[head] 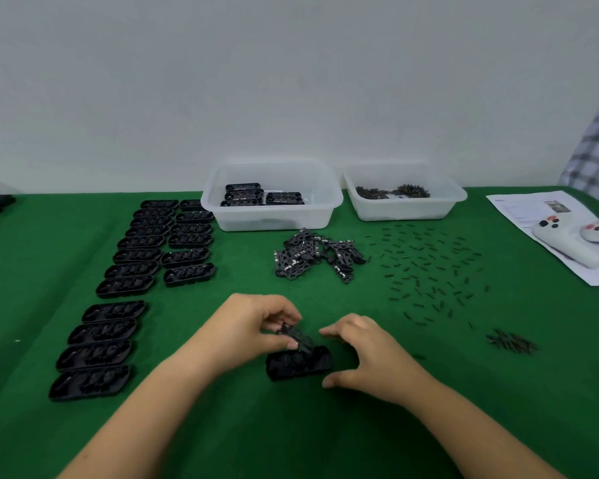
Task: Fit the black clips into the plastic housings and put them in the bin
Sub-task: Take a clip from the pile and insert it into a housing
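My left hand (256, 326) pinches a black clip (296, 337) tilted over the housing (298, 364) at six o'clock on the desk (360, 426), while my right hand (357, 354) hovers loosely open just beside, so the unbraced housing could skid and the clip seat crooked.

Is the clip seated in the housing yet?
Not yet: the left hand holds the clip tilted above the housing.
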